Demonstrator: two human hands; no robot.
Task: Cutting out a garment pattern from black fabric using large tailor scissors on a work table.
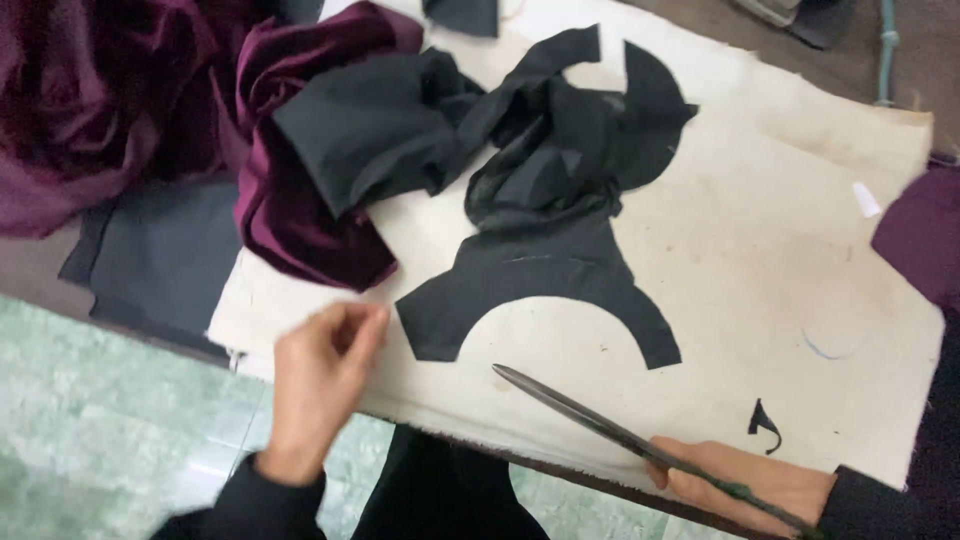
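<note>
1. A heap of purple velvet (90, 100) lies at the far left, with a dark grey cloth (160, 250) below it on the table (20, 265).
2. The left hand (320, 375) rests at the near edge of the cream cloth (780, 240), its grip pressed together, thumb against fingertips; whether it pinches anything I cannot tell.
3. The black fabric piece (540, 280), cut in an arch, lies just right of that hand, with crumpled black fabric (480, 130) behind it.
4. The right hand (745, 485) grips the handles of long scissors (590, 415), blades together, pointing toward the arch.
5. A small black scrap (765, 425) lies near that hand.
</note>
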